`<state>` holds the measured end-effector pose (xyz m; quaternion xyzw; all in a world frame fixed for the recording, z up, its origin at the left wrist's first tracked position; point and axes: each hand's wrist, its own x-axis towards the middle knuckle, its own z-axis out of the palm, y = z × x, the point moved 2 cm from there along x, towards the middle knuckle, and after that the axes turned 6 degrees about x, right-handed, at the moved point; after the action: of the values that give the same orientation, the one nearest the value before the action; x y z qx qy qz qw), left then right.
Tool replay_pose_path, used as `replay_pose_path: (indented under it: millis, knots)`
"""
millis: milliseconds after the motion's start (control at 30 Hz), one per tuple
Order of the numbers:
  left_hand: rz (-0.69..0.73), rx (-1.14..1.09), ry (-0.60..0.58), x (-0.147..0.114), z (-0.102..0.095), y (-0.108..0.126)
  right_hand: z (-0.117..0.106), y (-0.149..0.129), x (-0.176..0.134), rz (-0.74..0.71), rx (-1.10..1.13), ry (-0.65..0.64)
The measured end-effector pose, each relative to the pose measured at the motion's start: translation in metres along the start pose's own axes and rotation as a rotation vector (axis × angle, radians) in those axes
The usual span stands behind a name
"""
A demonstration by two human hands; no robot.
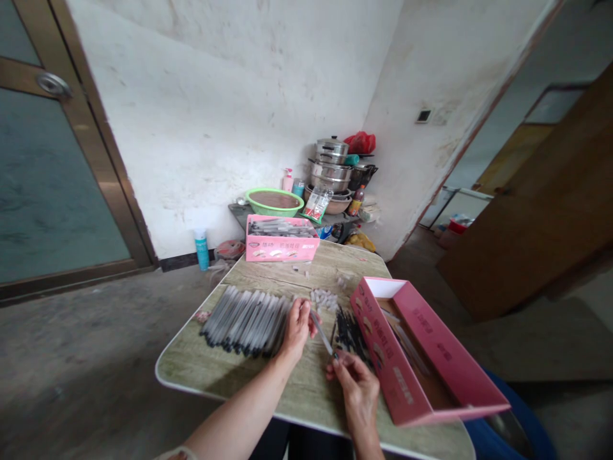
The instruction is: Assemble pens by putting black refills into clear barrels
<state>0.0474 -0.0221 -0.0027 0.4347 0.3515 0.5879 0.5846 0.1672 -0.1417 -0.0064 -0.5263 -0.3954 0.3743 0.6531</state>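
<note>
I face stained white walls (230, 89) above grey concrete floor (105, 358), a metal-framed glass door (52, 172) on my left, a brown wooden door (536, 211) on my right.

This looks like a room in somebody's home. Shiny cooking pots (331, 171) are piled up in the corner, and a big green bowl (272, 211) sits near them. There is a pink pump bottle (288, 182) too. The white wall (225, 96) is dirty and scuffed, the floor (96, 358) is plain and grey, and a brown wooden door (541, 211) stands on the right.
</note>
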Motion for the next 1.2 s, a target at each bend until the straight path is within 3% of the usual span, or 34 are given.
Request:
replay_pose_path:
  millis: [600,1200]
  knots:
    - [0.036,0.015,-0.005,-0.0016,0.0002,0.0014,0.0017,0.0036,0.0036,-0.028,0.012,-0.021]
    - [0.054,0.023,-0.042,-0.0039,0.0007,0.0002,-0.001,0.004,0.0018,-0.005,0.057,0.062]
